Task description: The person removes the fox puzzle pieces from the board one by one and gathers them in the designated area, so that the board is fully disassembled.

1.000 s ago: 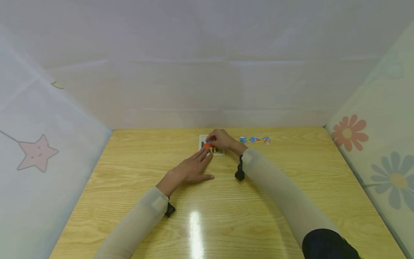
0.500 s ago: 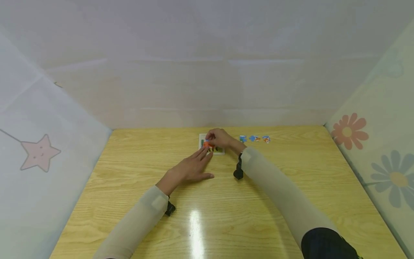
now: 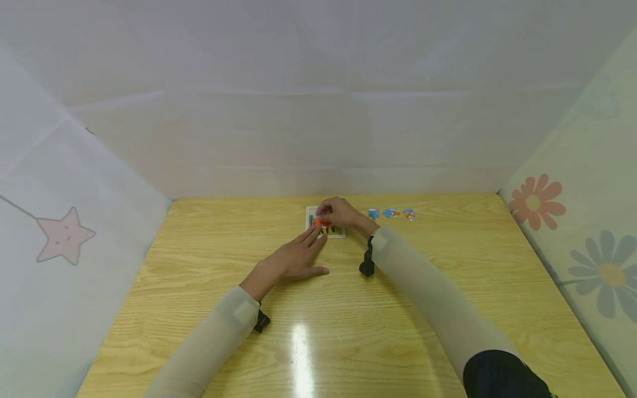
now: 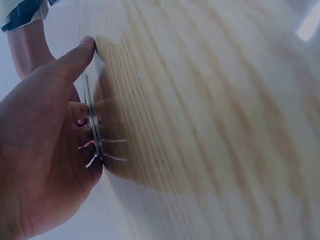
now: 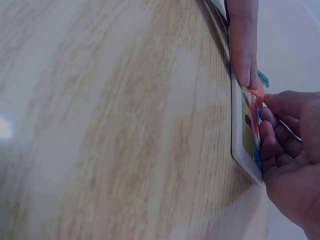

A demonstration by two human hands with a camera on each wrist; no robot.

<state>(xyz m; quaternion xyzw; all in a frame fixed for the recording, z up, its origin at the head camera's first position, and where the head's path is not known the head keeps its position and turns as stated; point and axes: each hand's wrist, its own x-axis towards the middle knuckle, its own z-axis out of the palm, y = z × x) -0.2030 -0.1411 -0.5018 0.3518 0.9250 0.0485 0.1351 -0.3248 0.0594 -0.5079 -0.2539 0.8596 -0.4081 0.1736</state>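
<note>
A small jigsaw puzzle board (image 3: 340, 237) with a pale rim lies near the back of the table, its picture showing red, green and blue. My left hand (image 3: 294, 260) reaches it from the front, fingers straight, fingertips resting on the board's lower left part and thumb spread out to the side. From the right, my right hand (image 3: 342, 212) bends over the board and pinches an orange and blue puzzle piece (image 5: 258, 91) between thumb and fingertips, right beside the left fingertips. Part of the picture is hidden under the hands.
Several loose puzzle pieces (image 3: 391, 213), blue with bits of orange, green and white, lie in a row right of the board. The wooden table (image 3: 199, 265) meets a pale cloth wall (image 3: 269, 132) close behind the board. Printed side cloths flank the table.
</note>
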